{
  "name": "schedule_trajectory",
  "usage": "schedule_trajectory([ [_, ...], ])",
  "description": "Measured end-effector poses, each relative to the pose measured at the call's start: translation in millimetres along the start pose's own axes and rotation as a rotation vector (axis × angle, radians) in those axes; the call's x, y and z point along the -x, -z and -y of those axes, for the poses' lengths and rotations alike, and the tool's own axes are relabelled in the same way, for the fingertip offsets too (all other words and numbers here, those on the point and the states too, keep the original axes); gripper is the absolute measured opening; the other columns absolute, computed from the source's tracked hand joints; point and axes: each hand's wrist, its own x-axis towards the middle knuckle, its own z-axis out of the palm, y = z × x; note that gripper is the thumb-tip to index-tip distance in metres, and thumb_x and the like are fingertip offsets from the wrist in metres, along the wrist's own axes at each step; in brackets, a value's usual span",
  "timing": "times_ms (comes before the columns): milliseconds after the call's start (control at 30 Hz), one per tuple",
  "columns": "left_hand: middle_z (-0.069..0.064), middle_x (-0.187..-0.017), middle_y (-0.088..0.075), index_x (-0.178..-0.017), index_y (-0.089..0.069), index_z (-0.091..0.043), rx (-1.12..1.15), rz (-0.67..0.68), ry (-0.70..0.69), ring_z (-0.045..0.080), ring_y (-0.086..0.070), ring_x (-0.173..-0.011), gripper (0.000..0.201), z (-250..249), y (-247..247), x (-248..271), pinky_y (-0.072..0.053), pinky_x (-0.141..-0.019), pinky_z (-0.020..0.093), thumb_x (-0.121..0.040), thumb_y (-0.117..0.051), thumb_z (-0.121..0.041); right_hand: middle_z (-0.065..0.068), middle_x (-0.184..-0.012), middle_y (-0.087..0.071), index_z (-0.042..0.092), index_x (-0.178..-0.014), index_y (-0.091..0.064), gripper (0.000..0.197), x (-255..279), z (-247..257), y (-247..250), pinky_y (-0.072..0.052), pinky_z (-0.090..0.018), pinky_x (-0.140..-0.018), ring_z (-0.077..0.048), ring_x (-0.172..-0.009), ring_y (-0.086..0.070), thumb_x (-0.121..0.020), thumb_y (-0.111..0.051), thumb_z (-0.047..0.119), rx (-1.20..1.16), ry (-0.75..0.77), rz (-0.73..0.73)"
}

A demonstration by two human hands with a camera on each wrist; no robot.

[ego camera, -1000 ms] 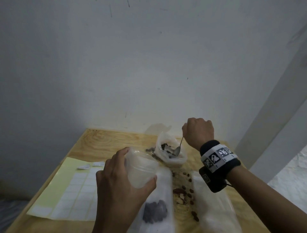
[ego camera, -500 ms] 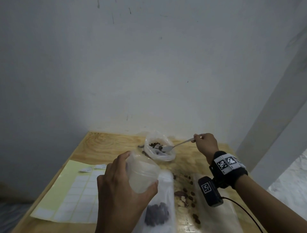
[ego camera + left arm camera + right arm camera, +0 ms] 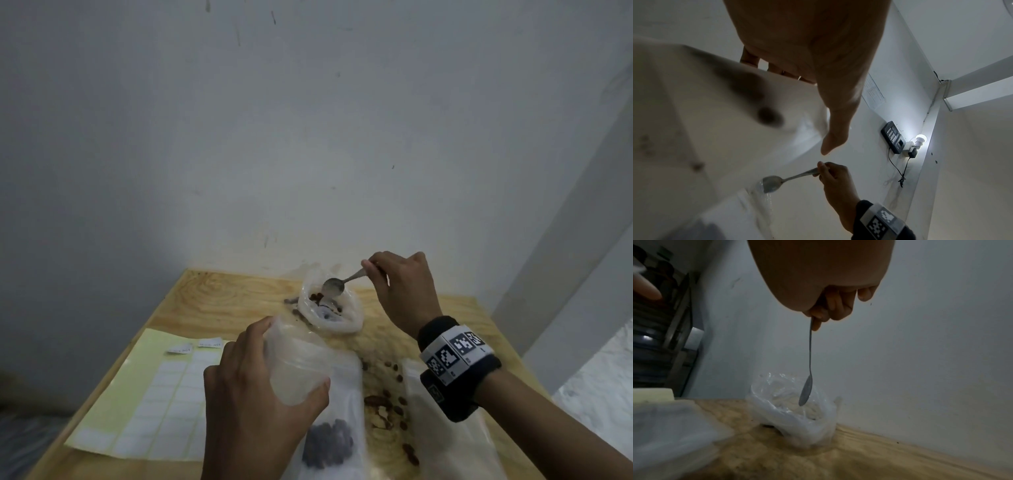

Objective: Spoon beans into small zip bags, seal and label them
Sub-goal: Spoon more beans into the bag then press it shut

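Observation:
My left hand [image 3: 260, 387] grips a small clear zip bag [image 3: 301, 366] near its open top, with a clump of dark beans [image 3: 329, 445] at its bottom. My right hand [image 3: 397, 284] pinches the handle of a metal spoon [image 3: 334, 285], whose bowl hangs over the open plastic bag of beans [image 3: 329, 308] standing near the wall. In the right wrist view the spoon [image 3: 807, 386] points down into that bag [image 3: 793, 415]. The left wrist view shows the spoon [image 3: 774, 183] below my left thumb [image 3: 834, 129]; the zip bag [image 3: 705, 113] is a blur beside it.
A yellow sheet of white labels [image 3: 147, 404] lies at the left of the wooden table [image 3: 222, 301], with two peeled labels [image 3: 195, 346] at its top. Loose beans [image 3: 387, 401] are scattered in the middle. Another clear bag [image 3: 445, 428] lies at the right. A wall stands close behind.
My right hand swung out to the right with the spoon held flat, then came back over the bean bag and tilted the bowl down. The left hand kept its grip on the zip bag.

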Motion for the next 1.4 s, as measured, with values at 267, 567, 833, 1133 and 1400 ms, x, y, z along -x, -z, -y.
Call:
schedule_trajectory([
  [267, -0.02, -0.095, -0.049, -0.121, -0.053, -0.029, 0.009, 0.007, -0.016, 0.017, -0.061, -0.089, 0.09, -0.9, -4.1, 1.2, -0.037, -0.074, 0.035, -0.043, -0.063, -0.073, 0.011, -0.058, -0.045, 0.02, -0.071, -0.051, 0.033, 6.6, 2.5, 14.1, -0.035, -0.038, -0.073, -0.02, -0.045, -0.039, -0.104, -0.048, 0.024, 0.289, -0.05, 0.108],
  [567, -0.019, -0.097, -0.05, -0.12, -0.053, -0.027, -0.007, -0.012, -0.035, 0.02, -0.063, -0.087, 0.09, -2.6, -1.0, 0.6, -0.044, -0.072, 0.037, -0.042, -0.063, -0.072, 0.003, -0.057, -0.052, 0.017, -0.069, -0.05, 0.033, -5.2, -2.9, 23.4, -0.031, -0.038, -0.075, -0.022, -0.048, -0.048, -0.102, -0.047, 0.022, 0.484, -0.053, 0.323],
  [833, -0.018, -0.098, -0.054, -0.12, -0.053, -0.027, -0.016, 0.007, -0.038, 0.019, -0.063, -0.089, 0.09, -2.8, 0.3, -1.8, -0.041, -0.074, 0.036, -0.043, -0.063, -0.073, 0.005, -0.063, -0.054, 0.017, -0.078, -0.052, 0.036, -18.7, -2.5, 18.9, -0.031, -0.037, -0.082, -0.02, -0.054, -0.047, -0.106, -0.033, 0.029, 0.421, -0.122, 0.385],
  [1133, -0.014, -0.099, -0.061, -0.118, -0.056, -0.025, -0.019, 0.025, -0.022, 0.022, -0.064, -0.089, 0.09, 0.0, 2.1, -2.1, -0.041, -0.073, 0.036, -0.041, -0.063, -0.071, -0.003, -0.07, -0.062, 0.011, -0.075, -0.064, 0.039, -21.9, -25.0, 11.8, -0.046, -0.04, -0.083, -0.029, -0.071, -0.061, -0.102, -0.041, 0.027, 0.283, -0.521, 0.466],
  [1400, -0.015, -0.097, -0.061, -0.118, -0.057, -0.025, -0.017, -0.001, -0.043, 0.021, -0.064, -0.087, 0.09, -3.7, 5.7, -4.2, -0.04, -0.07, 0.034, -0.04, -0.064, -0.069, -0.009, -0.067, -0.053, 0.004, -0.08, -0.079, 0.036, 6.8, -48.9, 4.8, -0.035, -0.032, -0.06, -0.021, -0.057, -0.037, -0.101, -0.058, 0.024, -0.423, -1.018, 0.418],
])
